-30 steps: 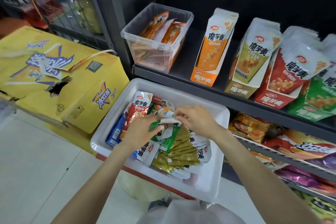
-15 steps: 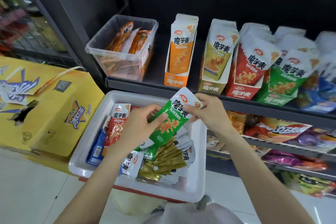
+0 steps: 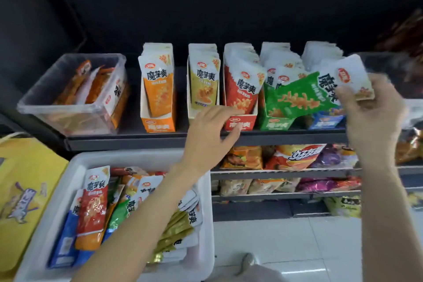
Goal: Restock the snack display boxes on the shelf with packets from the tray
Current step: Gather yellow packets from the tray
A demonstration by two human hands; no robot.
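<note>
My right hand point(image 3: 372, 119) grips a green snack packet point(image 3: 304, 96) by its white top end and holds it sideways in front of the green display box point(image 3: 275, 125) on the shelf point(image 3: 128, 138). My left hand point(image 3: 211, 135) is empty, fingers relaxed, reaching toward the front of the red display box point(image 3: 240, 122). Orange point(image 3: 159, 125), yellow point(image 3: 192, 113) and blue point(image 3: 326, 121) display boxes stand in the same row, each full of upright packets. The white tray point(image 3: 57, 201) at lower left holds several mixed packets, partly hidden by my left forearm.
A clear plastic bin point(image 3: 68, 110) with orange packets stands at the shelf's left end. A yellow carton point(image 3: 25, 190) sits left of the tray. Lower shelves point(image 3: 283, 173) carry chip bags. White floor tiles point(image 3: 263, 240) lie below.
Both hands lifted a green packet out of the tray. My left hand let go of it; my right hand carried it up and right to the green box. The view tilted up toward the shelf.
</note>
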